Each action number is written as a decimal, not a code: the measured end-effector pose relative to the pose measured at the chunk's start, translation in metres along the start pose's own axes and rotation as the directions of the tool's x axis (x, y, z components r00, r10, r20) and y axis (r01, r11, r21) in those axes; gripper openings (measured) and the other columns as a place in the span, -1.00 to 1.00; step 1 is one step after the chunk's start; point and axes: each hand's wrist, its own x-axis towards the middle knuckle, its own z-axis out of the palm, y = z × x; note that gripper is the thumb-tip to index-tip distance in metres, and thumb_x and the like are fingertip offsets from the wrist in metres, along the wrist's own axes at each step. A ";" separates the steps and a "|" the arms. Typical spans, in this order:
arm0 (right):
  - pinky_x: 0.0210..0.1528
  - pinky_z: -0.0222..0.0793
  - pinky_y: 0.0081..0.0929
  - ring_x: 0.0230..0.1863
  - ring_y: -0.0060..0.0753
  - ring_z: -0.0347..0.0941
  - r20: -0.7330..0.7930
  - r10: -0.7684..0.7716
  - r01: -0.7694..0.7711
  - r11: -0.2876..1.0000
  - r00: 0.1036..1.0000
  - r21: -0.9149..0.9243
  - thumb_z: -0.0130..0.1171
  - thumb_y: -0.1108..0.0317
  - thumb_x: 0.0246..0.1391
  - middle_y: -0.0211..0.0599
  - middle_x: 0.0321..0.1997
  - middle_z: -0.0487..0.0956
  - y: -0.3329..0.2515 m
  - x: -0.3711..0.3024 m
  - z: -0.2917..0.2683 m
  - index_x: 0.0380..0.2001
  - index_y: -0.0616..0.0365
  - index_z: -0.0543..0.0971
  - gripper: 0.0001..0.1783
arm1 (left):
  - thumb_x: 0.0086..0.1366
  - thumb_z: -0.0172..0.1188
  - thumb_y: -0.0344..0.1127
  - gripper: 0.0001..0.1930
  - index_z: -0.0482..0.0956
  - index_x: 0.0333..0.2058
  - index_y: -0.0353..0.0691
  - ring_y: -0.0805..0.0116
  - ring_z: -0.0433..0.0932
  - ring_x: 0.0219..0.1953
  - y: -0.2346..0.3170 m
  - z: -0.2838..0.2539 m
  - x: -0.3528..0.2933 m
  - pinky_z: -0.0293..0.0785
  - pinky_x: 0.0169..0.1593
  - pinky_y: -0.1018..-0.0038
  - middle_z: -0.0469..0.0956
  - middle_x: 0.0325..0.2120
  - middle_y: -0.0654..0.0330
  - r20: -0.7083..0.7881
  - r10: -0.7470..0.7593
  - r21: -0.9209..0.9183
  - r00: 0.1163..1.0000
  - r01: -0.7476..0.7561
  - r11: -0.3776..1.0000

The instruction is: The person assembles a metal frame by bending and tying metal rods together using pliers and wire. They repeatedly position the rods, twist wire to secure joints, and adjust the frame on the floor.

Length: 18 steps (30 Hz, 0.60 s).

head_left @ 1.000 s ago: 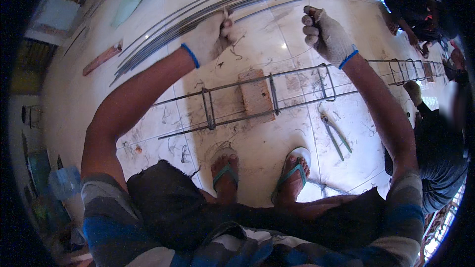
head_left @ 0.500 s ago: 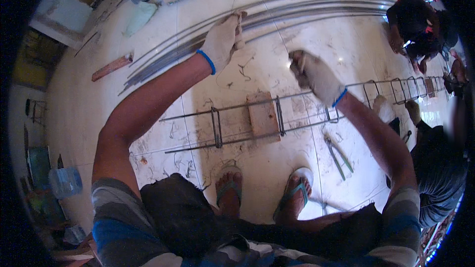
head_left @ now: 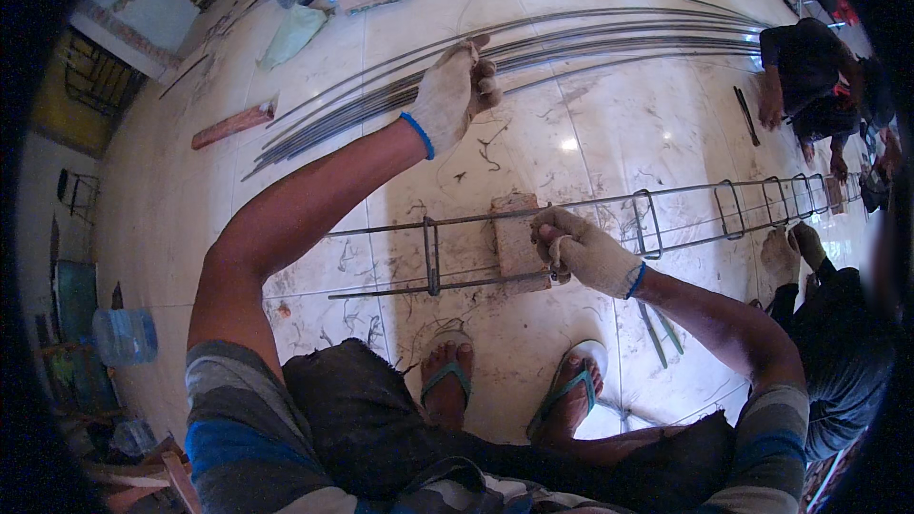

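elbow (head_left: 231, 265) bent, my left hand (head_left: 457, 92) curled near dark rods (head_left: 343, 118), apart from my right hand (head_left: 588, 252), low at the rebar cage (head_left: 645, 193). i couldn't tell whether either gripped anything.

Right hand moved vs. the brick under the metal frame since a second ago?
Yes. Against the brick, the right hand has come down and left in the picture, from up and right of it to its right edge.

Pale tiled flr (head_left: 666, 114) – glossy, bright glare (head_left: 568, 145), yellowish wall (head_left: 55, 124) far L
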 end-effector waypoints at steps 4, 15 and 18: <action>-0.18 0.52 -0.45 -0.25 -0.54 0.52 -0.125 -0.240 0.186 0.922 0.963 -0.339 -0.11 0.21 0.42 -0.28 -0.23 0.59 0.005 0.012 -0.014 0.16 0.22 0.50 -0.58 | 0.68 -0.16 -0.08 -0.63 0.46 0.22 -0.11 0.59 0.15 -0.53 0.001 0.013 -0.017 0.13 -0.46 0.56 0.33 -0.41 0.34 0.139 -0.061 0.116 0.988 0.045 0.992; 0.17 0.43 -0.54 0.08 -0.49 0.52 -0.266 -0.481 0.516 0.853 0.835 0.076 0.18 0.15 0.37 -0.31 0.08 0.68 -0.083 0.057 -0.065 0.28 0.22 0.56 -0.48 | 0.69 -0.19 -0.01 -0.64 0.42 -0.15 -0.14 0.62 0.20 -0.64 -0.009 0.041 -0.054 0.06 -0.57 0.54 0.42 -0.48 0.34 0.348 -0.247 0.377 0.904 0.106 0.920; 0.09 0.45 -0.54 -0.01 -0.53 0.50 -0.311 -0.456 0.470 0.882 0.834 -0.033 0.17 0.17 0.38 -0.35 0.02 0.67 -0.086 0.054 -0.064 0.28 0.20 0.55 -0.48 | 0.68 -0.16 0.03 -0.63 0.41 -0.23 -0.09 0.56 0.17 -0.65 -0.008 0.050 -0.062 0.05 -0.59 0.55 0.44 -0.47 0.31 0.261 -0.247 0.452 0.933 0.108 0.886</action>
